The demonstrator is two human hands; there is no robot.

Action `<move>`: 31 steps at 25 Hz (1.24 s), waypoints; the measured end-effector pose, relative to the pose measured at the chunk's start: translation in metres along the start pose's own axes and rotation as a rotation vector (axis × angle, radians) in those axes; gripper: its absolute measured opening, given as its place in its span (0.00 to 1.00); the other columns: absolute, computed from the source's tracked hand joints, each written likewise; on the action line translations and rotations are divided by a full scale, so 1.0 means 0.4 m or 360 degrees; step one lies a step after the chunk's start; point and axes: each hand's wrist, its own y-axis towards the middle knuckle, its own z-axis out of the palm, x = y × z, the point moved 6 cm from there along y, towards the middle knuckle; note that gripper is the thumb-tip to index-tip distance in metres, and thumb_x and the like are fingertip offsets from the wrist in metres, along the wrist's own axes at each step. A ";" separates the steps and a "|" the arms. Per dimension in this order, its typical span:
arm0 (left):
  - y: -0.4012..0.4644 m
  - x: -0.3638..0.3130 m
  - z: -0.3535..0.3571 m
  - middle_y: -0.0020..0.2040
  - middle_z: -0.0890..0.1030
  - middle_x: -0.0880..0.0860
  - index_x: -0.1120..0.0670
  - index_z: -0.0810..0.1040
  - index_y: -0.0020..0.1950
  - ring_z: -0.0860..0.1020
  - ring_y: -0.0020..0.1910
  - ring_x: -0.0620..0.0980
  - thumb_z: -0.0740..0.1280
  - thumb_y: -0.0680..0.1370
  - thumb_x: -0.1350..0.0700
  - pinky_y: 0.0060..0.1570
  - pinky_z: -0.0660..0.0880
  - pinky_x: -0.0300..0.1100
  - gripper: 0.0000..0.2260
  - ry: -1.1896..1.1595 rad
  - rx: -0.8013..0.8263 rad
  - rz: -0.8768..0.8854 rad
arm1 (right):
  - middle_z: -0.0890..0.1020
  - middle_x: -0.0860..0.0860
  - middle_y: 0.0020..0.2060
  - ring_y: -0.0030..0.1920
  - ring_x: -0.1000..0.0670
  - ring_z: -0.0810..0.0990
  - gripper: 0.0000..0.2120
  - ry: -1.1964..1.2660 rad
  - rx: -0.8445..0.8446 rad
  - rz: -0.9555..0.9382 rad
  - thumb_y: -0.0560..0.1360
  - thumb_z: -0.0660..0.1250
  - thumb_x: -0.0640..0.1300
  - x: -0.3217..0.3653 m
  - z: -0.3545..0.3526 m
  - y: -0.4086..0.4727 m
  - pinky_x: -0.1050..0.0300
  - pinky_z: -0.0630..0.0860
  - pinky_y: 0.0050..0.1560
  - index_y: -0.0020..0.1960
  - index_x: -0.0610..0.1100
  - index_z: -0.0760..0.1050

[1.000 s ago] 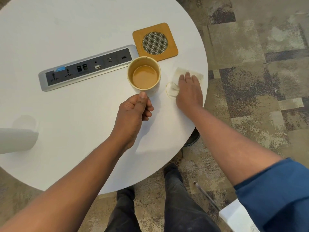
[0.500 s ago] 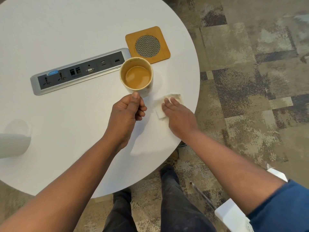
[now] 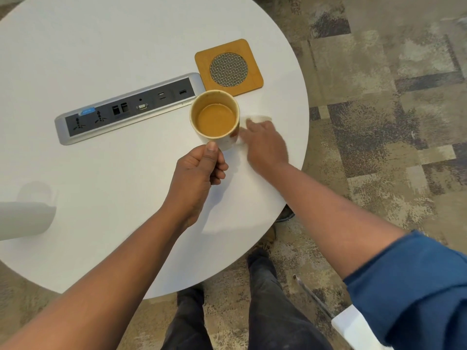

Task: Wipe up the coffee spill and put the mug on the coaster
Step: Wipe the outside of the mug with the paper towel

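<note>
— Two jobs run at once. Which step is this?

— Wiping, I judge. On the round white surface (image 3: 101,46), the left hand (image 3: 195,174) has its fingers (image 3: 217,168) clenched on the handle of the cream ceramic mug of coffee (image 3: 214,120), which seems raised clear, near the right edge.

— And beside it?

— The right hand (image 3: 265,145) presses a thin white tissue (image 3: 260,119) flat, fingers extended, just right of the mug. No spill is visible.

— Next?

— Carrying the mug level to the square wooden coaster with mesh centre (image 3: 228,68), just beyond it.
</note>
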 end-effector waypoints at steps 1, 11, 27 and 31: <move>0.001 -0.002 -0.002 0.39 0.80 0.54 0.52 0.79 0.40 0.74 0.39 0.49 0.59 0.85 0.48 0.42 0.73 0.43 0.18 -0.0001 -0.0001 0.0000 | 0.79 0.43 0.64 0.61 0.34 0.73 0.18 -0.0005 -0.0047 -0.0163 0.77 0.58 0.36 0.036 0.003 -0.015 0.41 0.78 0.49 0.64 0.44 0.78; -0.010 -0.033 -0.004 0.39 0.80 0.53 0.52 0.79 0.41 0.74 0.39 0.50 0.59 0.85 0.48 0.42 0.73 0.43 0.18 0.0017 0.0003 0.0009 | 0.80 0.49 0.56 0.58 0.44 0.80 0.22 0.2417 -0.0033 0.0991 0.76 0.60 0.29 -0.051 0.000 -0.129 0.39 0.82 0.52 0.55 0.56 0.74; -0.036 -0.050 0.025 0.37 0.79 0.53 0.50 0.76 0.37 0.73 0.35 0.49 0.58 0.85 0.46 0.42 0.72 0.45 0.19 0.0015 0.0071 -0.0003 | 0.83 0.42 0.51 0.48 0.45 0.82 0.16 0.3287 -0.0069 0.0791 0.79 0.59 0.28 0.020 -0.042 -0.097 0.52 0.80 0.44 0.58 0.41 0.79; -0.038 -0.050 0.025 0.37 0.79 0.53 0.49 0.76 0.36 0.73 0.35 0.49 0.58 0.85 0.46 0.41 0.72 0.44 0.19 0.0014 0.0065 0.0006 | 0.83 0.42 0.52 0.51 0.44 0.82 0.16 0.3445 -0.0159 0.0826 0.79 0.59 0.29 0.033 -0.019 -0.123 0.47 0.79 0.52 0.57 0.43 0.80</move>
